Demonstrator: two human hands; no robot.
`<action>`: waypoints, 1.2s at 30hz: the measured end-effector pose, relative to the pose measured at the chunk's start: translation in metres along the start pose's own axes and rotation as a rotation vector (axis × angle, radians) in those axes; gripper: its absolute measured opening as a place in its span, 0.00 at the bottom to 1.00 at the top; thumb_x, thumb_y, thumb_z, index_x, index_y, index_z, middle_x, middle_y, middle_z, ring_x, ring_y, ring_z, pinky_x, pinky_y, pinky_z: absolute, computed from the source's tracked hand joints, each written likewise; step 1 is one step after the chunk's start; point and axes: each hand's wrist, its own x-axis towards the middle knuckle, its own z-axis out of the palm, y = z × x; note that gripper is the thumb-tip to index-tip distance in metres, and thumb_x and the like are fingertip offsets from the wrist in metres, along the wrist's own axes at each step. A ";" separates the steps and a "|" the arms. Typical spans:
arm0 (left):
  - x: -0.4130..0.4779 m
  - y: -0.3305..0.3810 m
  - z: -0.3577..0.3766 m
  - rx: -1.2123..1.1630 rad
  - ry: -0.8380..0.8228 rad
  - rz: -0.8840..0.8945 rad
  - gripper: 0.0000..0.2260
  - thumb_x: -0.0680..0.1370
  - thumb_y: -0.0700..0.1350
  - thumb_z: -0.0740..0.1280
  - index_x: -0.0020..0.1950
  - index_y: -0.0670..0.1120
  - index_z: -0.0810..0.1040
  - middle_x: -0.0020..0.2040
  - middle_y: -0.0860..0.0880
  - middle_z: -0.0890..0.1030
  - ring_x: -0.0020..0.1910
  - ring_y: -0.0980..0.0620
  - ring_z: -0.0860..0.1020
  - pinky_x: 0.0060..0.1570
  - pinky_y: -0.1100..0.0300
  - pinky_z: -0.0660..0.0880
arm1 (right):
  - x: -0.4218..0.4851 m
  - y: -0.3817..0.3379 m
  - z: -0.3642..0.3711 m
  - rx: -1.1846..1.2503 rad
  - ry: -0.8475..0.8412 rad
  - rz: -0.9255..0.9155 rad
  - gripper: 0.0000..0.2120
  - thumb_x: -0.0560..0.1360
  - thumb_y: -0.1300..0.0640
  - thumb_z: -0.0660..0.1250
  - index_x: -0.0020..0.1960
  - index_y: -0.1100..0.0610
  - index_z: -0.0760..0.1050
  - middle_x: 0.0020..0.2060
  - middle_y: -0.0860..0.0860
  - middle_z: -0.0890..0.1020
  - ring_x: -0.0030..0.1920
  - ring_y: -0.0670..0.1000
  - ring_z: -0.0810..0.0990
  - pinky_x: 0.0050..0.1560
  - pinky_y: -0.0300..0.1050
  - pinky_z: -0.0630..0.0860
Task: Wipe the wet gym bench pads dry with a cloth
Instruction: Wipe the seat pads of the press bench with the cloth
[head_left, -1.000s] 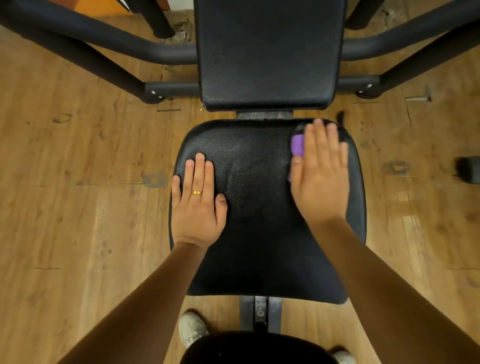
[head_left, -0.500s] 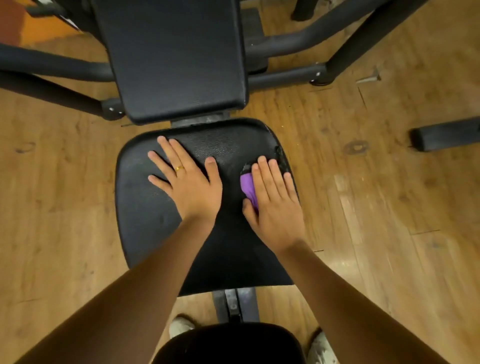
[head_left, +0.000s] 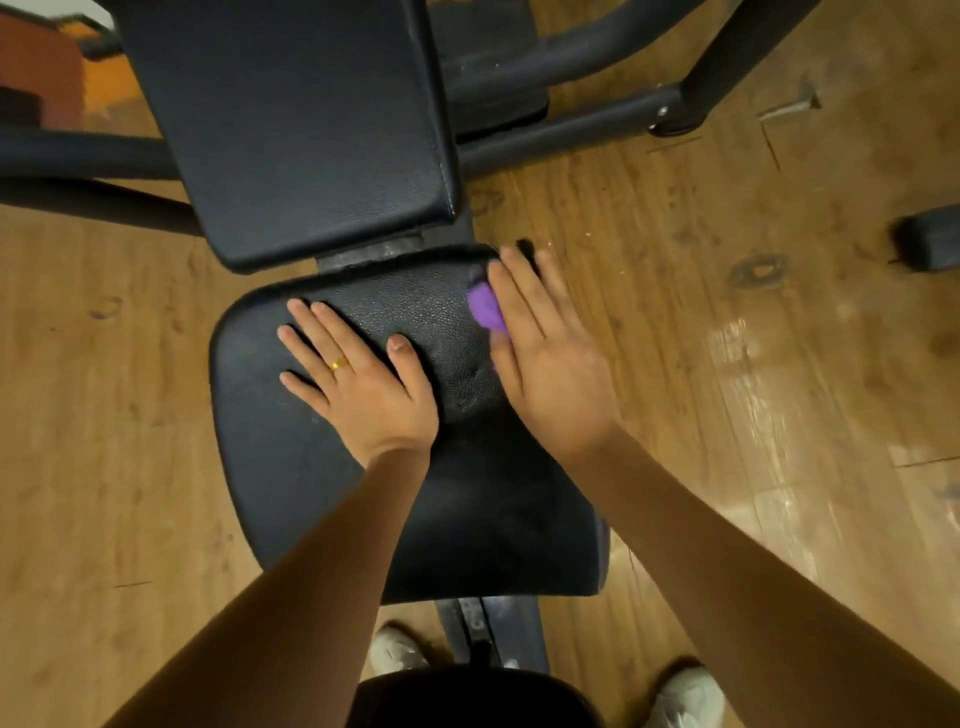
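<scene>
Most of the cloth (head_left: 485, 306) is hidden under the right hand (head_left: 550, 374); only a purple bulge shows beside the index finger, with a thin sliver lower down by the thumb. The fingertips of that hand are blurred, and they reach past the far right corner of the seat pad (head_left: 322, 493). The back pad (head_left: 311, 130) is cut off by the top edge, and both forearms cover part of the near half of the seat. A dark object (head_left: 930, 239) on the floor is cut off at the right edge and too blurred to make out.

The right hand lies flat with straight fingers, pressing the cloth down on the seat pad's far right corner without curling round it. The left hand (head_left: 358, 379) rests palm down on the seat pad left of centre, fingers straight and slightly spread, holding nothing; a gold ring (head_left: 338, 364) sits on one finger.

The seat pad is black with a pebbled, leather-like grain and rounded corners, and catches a dull shine between the hands; whether it is wet cannot be told. The back pad is the same black material with a stitched seam down its right side. Black metal tubes (head_left: 571, 130) run behind the pads. The floor (head_left: 727, 312) is scuffed brown wood planks. Two pale shoes (head_left: 685, 696) show at the bottom.
</scene>
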 end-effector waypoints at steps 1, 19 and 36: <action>0.000 0.000 0.000 0.001 0.002 0.002 0.33 0.82 0.54 0.52 0.82 0.39 0.49 0.83 0.42 0.48 0.82 0.40 0.45 0.77 0.35 0.44 | -0.012 0.002 -0.003 0.002 -0.038 0.004 0.26 0.84 0.57 0.58 0.80 0.59 0.60 0.80 0.53 0.61 0.81 0.56 0.53 0.78 0.46 0.57; -0.001 -0.001 0.002 0.005 0.047 0.016 0.33 0.81 0.53 0.53 0.82 0.38 0.50 0.83 0.40 0.50 0.81 0.39 0.47 0.77 0.36 0.43 | -0.043 -0.009 0.000 -0.020 -0.053 0.102 0.27 0.84 0.55 0.58 0.80 0.62 0.57 0.80 0.58 0.59 0.81 0.62 0.51 0.78 0.59 0.60; 0.000 -0.001 -0.006 -0.018 -0.006 0.015 0.33 0.82 0.54 0.52 0.82 0.39 0.47 0.83 0.42 0.47 0.82 0.40 0.44 0.77 0.36 0.42 | -0.152 -0.022 0.018 -0.217 -0.098 0.200 0.27 0.86 0.53 0.56 0.81 0.61 0.54 0.81 0.58 0.55 0.81 0.64 0.48 0.80 0.60 0.54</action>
